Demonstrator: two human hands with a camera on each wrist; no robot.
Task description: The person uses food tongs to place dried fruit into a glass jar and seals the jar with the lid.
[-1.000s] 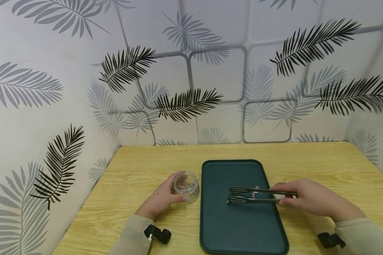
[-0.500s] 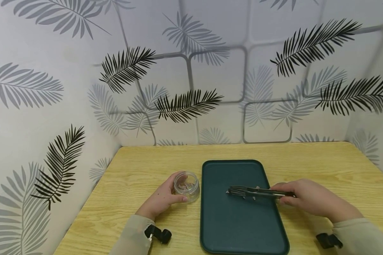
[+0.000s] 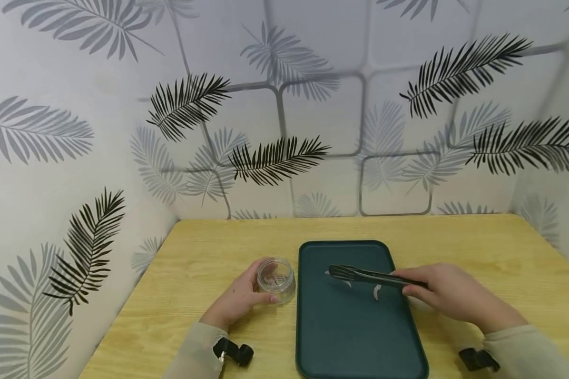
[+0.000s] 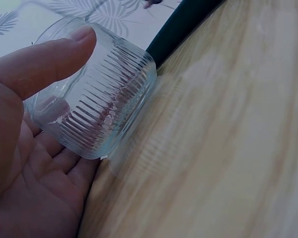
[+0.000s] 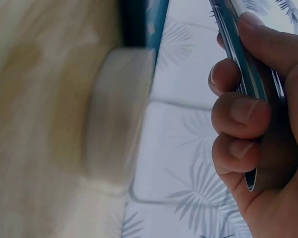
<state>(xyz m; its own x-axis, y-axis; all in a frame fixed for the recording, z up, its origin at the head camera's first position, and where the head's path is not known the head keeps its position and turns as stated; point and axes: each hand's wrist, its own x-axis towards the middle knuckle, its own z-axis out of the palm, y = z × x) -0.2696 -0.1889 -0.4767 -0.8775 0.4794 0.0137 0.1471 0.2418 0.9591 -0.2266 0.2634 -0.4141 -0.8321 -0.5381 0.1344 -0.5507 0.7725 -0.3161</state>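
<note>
Tongs (image 3: 360, 275), arms spread 1 s ago & together by 0.5 s ago, now have tips nearer tray's (image 3: 360, 342) L & far edges. R hand (image 3: 448, 292) shifted L w/ them, fingertips now at tray's R edge. Curved pale pc (image 3: 376, 292), partly hidden prev., now shows clear on tongs' near side.

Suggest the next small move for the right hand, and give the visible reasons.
Probably the right hand should carry the tongs left over the jar: their ends are together with a pale piece showing at the tip, and the left hand holds the jar, open-topped, with small bits inside.
</note>
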